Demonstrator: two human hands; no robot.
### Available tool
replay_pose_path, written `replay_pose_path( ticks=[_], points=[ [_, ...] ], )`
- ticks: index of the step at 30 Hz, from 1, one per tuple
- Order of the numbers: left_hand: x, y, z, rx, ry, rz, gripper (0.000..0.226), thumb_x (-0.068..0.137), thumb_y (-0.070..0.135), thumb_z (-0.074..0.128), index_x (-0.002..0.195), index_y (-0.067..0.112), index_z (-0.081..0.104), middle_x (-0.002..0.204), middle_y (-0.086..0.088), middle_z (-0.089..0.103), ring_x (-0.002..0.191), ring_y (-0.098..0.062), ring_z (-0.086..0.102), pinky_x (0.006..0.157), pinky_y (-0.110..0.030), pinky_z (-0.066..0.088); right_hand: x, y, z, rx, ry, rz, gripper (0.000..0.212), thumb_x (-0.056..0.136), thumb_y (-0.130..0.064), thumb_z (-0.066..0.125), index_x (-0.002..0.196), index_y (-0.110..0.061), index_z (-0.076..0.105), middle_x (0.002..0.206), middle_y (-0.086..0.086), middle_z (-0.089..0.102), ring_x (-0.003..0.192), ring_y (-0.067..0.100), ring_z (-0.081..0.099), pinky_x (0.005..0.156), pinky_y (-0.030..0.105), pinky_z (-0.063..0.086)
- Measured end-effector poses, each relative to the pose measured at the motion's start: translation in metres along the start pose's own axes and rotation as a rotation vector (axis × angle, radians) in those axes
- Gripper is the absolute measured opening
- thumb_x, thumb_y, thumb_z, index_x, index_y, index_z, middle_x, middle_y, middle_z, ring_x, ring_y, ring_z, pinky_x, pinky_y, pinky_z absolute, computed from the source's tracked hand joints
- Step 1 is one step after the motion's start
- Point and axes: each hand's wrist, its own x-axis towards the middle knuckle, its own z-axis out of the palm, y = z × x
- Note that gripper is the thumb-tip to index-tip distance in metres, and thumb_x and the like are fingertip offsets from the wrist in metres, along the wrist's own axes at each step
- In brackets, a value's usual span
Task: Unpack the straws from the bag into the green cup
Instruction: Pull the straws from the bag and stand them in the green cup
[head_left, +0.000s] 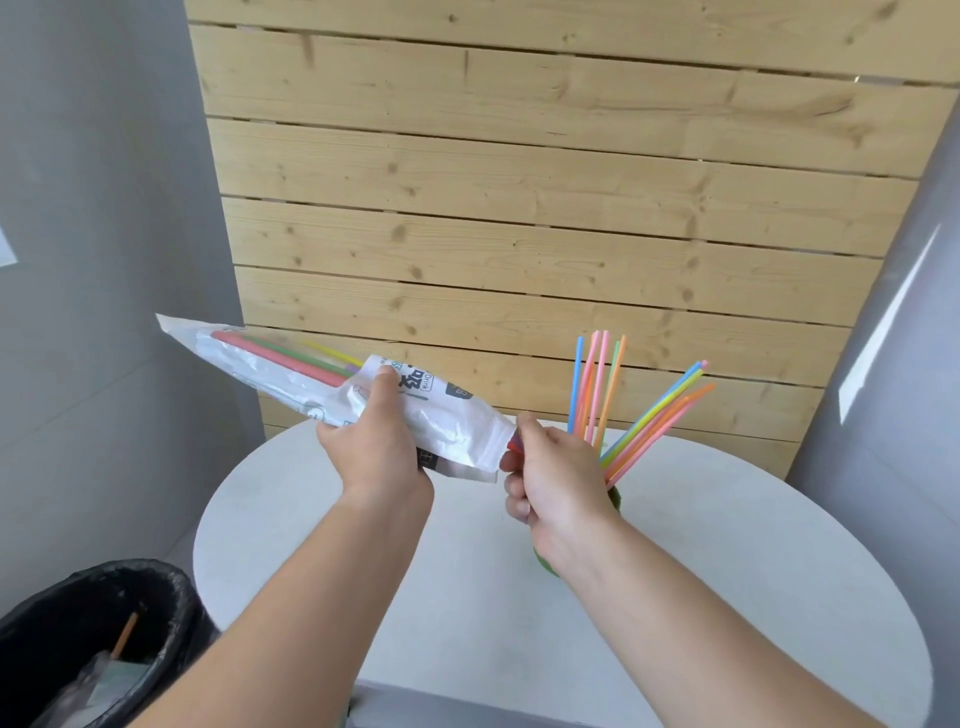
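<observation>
Between hands: bag (291, 374) in left hand (375, 441); right hand (556, 478) pinching straws (515, 444).

Left hand (376, 447) grips the bag (291, 384); right hand (556, 478) pinches straw ends (515, 442) at its mouth.

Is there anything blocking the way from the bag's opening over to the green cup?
Nothing separate does. The right hand pinches straw ends at the mouth of the bag, and the green cup sits just behind that hand, mostly hidden by it. Only the straws already fanned out in the cup crowd its opening.
</observation>
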Motion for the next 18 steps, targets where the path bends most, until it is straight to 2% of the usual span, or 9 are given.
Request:
replay_pose_path(
  ticks=[4, 9, 13, 15, 18],
  points=[
    [0.005, 0.002, 0.0, -0.018, 0.03, 0.001, 0.05, 0.091, 0.025, 0.08, 0.136, 0.024, 0.057, 0.122, 0.003, 0.076, 0.101, -0.016, 0.077, 0.095, -0.039, 0.062, 0.007, -0.002, -0.008, 0.064, 0.038, 0.015, 0.025, 0.098, -0.024, 0.059, 0.078, -0.011, 0.057, 0.042, -0.005, 0.053, 0.033, 0.01, 0.038, 0.035, 0.018, 0.028],
    [0.002, -0.002, 0.004, 0.004, 0.015, 0.032, 0.056, 0.089, 0.028, 0.082, 0.138, 0.024, 0.055, 0.122, 0.004, 0.075, 0.105, -0.017, 0.076, 0.099, -0.043, 0.06, 0.006, -0.003, -0.012, 0.119, 0.058, 0.144, 0.031, 0.093, -0.043, 0.058, 0.081, -0.014, 0.059, 0.044, -0.001, 0.056, 0.032, 0.013, 0.041, 0.034, 0.017, 0.031],
    [-0.003, -0.008, 0.006, 0.031, -0.01, 0.025, 0.057, 0.088, 0.028, 0.082, 0.138, 0.023, 0.056, 0.123, 0.001, 0.076, 0.105, -0.019, 0.077, 0.097, -0.044, 0.061, 0.005, 0.004, -0.004, 0.098, 0.027, 0.065, 0.027, 0.096, -0.03, 0.058, 0.075, -0.014, 0.056, 0.04, -0.007, 0.053, 0.032, 0.009, 0.038, 0.035, 0.017, 0.029],
    [0.0, -0.005, 0.003, 0.022, 0.012, 0.002, 0.055, 0.09, 0.027, 0.081, 0.138, 0.023, 0.056, 0.123, 0.001, 0.076, 0.1, -0.017, 0.078, 0.09, -0.038, 0.063, 0.008, 0.003, -0.007, 0.142, 0.019, 0.028, 0.024, 0.098, -0.026, 0.06, 0.077, -0.014, 0.057, 0.042, -0.007, 0.054, 0.033, 0.008, 0.036, 0.034, 0.018, 0.028],
    [0.009, 0.005, -0.005, -0.016, 0.061, -0.044, 0.053, 0.092, 0.027, 0.079, 0.14, 0.023, 0.056, 0.122, 0.002, 0.077, 0.095, -0.014, 0.078, 0.071, -0.027, 0.062, 0.012, -0.002, -0.019, 0.162, 0.024, 0.002, 0.021, 0.098, -0.024, 0.062, 0.081, -0.014, 0.057, 0.042, -0.006, 0.052, 0.034, 0.008, 0.037, 0.034, 0.018, 0.028]
  ],
)
